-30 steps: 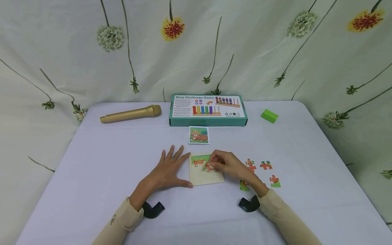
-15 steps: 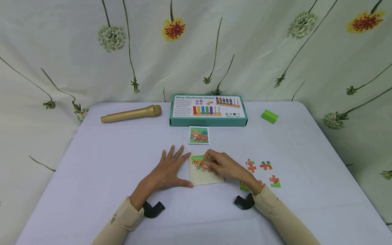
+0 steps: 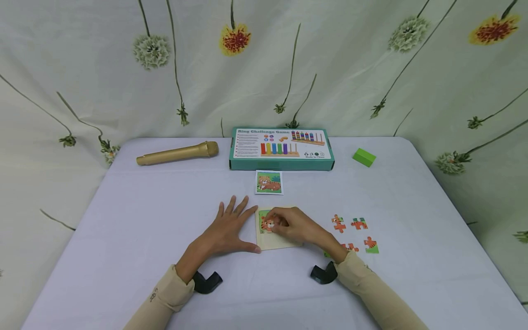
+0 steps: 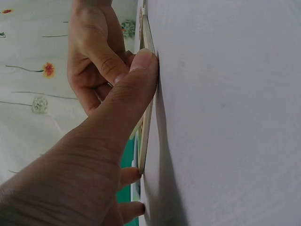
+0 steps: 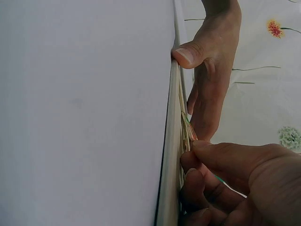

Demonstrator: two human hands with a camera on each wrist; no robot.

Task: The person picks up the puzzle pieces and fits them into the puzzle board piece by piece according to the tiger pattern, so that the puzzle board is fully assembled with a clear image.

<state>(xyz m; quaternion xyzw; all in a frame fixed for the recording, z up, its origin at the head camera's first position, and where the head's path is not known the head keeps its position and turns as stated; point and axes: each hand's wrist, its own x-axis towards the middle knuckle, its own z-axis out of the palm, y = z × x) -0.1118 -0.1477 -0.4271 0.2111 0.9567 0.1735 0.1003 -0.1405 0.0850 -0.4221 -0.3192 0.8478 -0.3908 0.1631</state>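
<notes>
A pale wooden puzzle board [image 3: 277, 242] lies flat mid-table, with puzzle pieces of a tiger picture at its upper left. My left hand [image 3: 226, 230] has its fingers spread, its thumb and index finger touching the board's left side. Over the board, my right hand [image 3: 294, 223] pinches a puzzle piece [image 3: 268, 225] with a tiger's face, between thumb and curled fingers. In the right wrist view that piece [image 5: 189, 126] appears tilted against the board. The right fingers hide part of the board's top. Loose puzzle pieces [image 3: 359, 223] lie right of it, some partly behind the right wrist.
A small tiger picture card [image 3: 269, 182] lies beyond the board. Behind it is a green Ring Challenge Game box [image 3: 282, 163]. A gold microphone [image 3: 178, 153] lies at the back left and a green block [image 3: 364, 157] at the back right. White cloth covers the table.
My right hand has moved left across the board with the tiger-face piece, bringing it up to the pieces at the upper left. My left hand has stayed in place.
</notes>
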